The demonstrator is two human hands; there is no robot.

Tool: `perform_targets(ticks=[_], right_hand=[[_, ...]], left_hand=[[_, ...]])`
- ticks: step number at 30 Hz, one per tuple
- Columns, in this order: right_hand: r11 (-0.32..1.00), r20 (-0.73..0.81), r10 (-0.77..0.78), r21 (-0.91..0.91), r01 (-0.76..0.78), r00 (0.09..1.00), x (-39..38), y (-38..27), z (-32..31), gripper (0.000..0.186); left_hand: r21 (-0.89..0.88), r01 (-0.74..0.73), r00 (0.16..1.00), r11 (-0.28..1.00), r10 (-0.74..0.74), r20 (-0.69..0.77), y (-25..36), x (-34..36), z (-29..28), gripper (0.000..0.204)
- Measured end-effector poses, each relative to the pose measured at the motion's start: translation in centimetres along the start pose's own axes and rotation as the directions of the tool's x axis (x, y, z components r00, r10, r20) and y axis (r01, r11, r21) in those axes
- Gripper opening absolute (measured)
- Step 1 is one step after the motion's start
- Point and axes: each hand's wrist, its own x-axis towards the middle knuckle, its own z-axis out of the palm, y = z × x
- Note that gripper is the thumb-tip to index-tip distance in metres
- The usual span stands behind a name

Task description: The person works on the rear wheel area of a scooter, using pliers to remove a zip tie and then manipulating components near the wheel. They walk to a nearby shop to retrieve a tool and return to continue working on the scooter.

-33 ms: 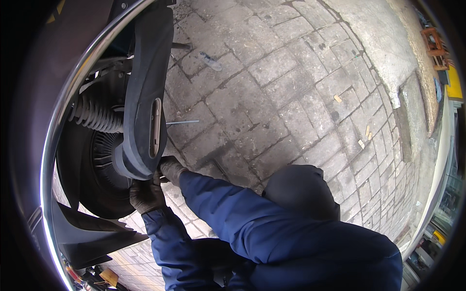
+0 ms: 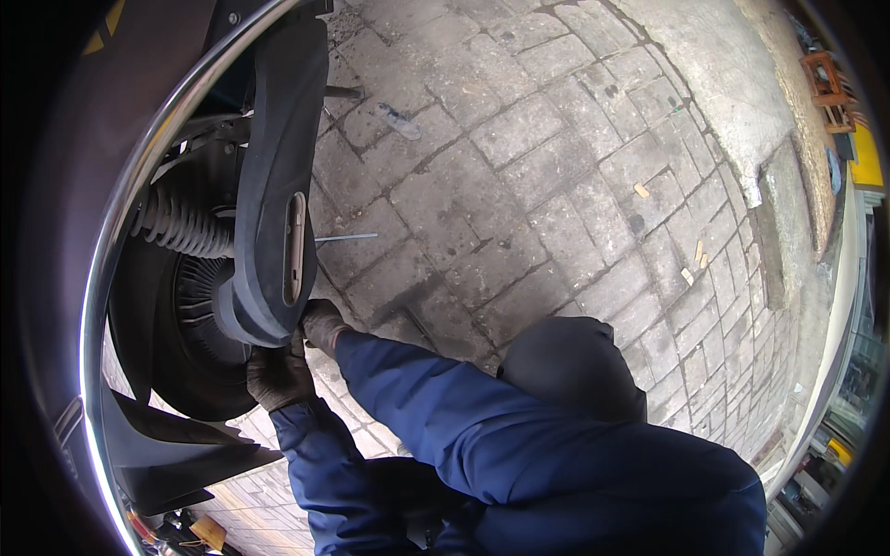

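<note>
At the lower end of a long black plastic cover (image 2: pixel 255 213) beside a wheel, both my hands work close together in dark gloves. My left hand (image 2: pixel 281 375) reaches up under the cover's rounded tip, its fingers bent and partly hidden by it. Just right of it, my right hand (image 2: pixel 322 324) is curled against the tip's right edge. Whatever lies between the fingers is too dark and small to make out. The wheel (image 2: pixel 195 371), with a black tyre and ribbed hub, stands behind the cover, below a coil spring (image 2: pixel 185 227).
A bright metal trim (image 2: pixel 88 352) curves along the vehicle's left side. Black mudguard panels (image 2: pixel 176 454) jut out below the wheel. On the paved floor (image 2: pixel 519 185) lie a thin rod (image 2: pixel 345 237) and small tan pieces (image 2: pixel 642 190). My dark-clad knee (image 2: pixel 570 371) is bent at right.
</note>
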Motion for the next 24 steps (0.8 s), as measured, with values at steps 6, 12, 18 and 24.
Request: perform_targets(ticks=[6,12,18,24], right_hand=[[0.742,0.326,0.227,0.553,-0.38,0.918,0.1,1.0,-0.1,0.024],[0.975,0.127,0.115,0.175,-0.137,0.985,0.7,0.7,0.1,0.021],[0.79,0.242,0.246,0.511,-0.339,0.939,-1.2,-0.7,-1.0,0.019],[0.852,0.161,0.241,0.438,-0.288,0.957,-1.7,-1.4,-1.3,0.02]], left_hand=[[0.048,-0.053,0.998,0.997,0.054,-0.019,0.1,0.3,-0.7,0.042],[-0.023,-0.014,0.999,1.0,0.013,-0.046,-0.1,0.2,-0.6,0.041],[-0.079,-0.027,0.998,0.997,0.022,-0.059,0.1,0.2,-0.4,0.044],[-0.079,-0.002,0.999,0.997,-0.001,-0.045,0.2,0.3,-1.1,0.041]])
